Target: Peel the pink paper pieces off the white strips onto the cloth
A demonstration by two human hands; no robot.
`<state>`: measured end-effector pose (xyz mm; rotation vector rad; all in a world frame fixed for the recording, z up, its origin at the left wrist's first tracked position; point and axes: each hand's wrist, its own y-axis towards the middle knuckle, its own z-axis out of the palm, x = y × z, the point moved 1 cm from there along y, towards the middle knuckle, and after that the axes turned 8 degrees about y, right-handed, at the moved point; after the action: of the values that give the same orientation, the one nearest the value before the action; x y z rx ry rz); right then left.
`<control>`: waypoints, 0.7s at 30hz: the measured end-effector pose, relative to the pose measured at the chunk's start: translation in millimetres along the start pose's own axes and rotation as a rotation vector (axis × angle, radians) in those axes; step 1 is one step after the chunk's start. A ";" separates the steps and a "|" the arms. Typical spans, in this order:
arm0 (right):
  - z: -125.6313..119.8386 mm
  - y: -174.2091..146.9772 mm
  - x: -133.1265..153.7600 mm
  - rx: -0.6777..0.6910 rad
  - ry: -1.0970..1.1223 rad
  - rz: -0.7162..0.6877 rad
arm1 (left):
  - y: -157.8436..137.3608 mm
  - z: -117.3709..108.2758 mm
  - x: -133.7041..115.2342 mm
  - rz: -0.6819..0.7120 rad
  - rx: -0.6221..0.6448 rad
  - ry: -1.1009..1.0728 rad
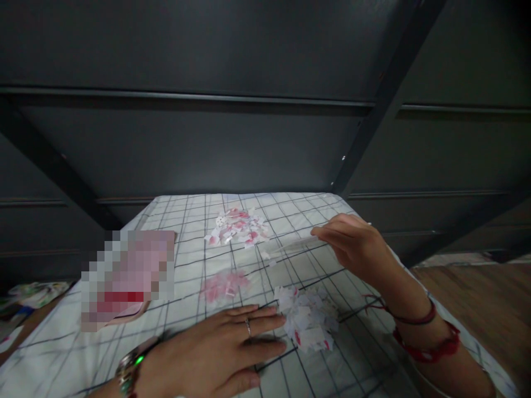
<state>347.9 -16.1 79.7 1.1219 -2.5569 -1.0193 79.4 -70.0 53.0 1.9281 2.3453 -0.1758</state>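
Observation:
My left hand (224, 345) lies flat on the checked cloth (186, 265), fingers stretched out. Its fingertips reach the edge of a near pile of torn white paper scraps (309, 320), a few marked with red. Above the cloth on the right, my right hand (352, 237) is closed in a pinch on a thin, pale, tweezer-like tool (294, 241). The tool is blurred and points left, with small white scraps (269, 257) by its tip. Farther back sits a second pile of white and pink scraps (238, 225). A smaller group of pink scraps (224, 284) lies between the piles.
At the left of the cloth lies a pink phone-like slab (143, 271), partly pixelated. A dark panelled wall (207, 143) rises directly behind the table. Wooden floor (477, 293) shows at the right, and assorted bags (35, 293) lie beyond the left edge.

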 end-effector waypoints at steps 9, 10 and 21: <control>11.0 1.3 4.1 -0.064 -0.025 0.007 | 0.1 -2.3 -0.9 -0.018 0.003 0.010; 11.4 1.3 5.0 -0.070 -0.005 0.008 | 0.1 -2.5 -1.2 -0.021 0.004 0.013; 0.7 -7.1 -10.2 -0.033 0.206 0.078 | 0.0 -1.5 -1.1 -0.023 -0.007 0.034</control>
<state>359.0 -12.0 75.7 1.0501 -2.3931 -0.8754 79.6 -70.9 54.6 1.9164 2.3873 -0.1379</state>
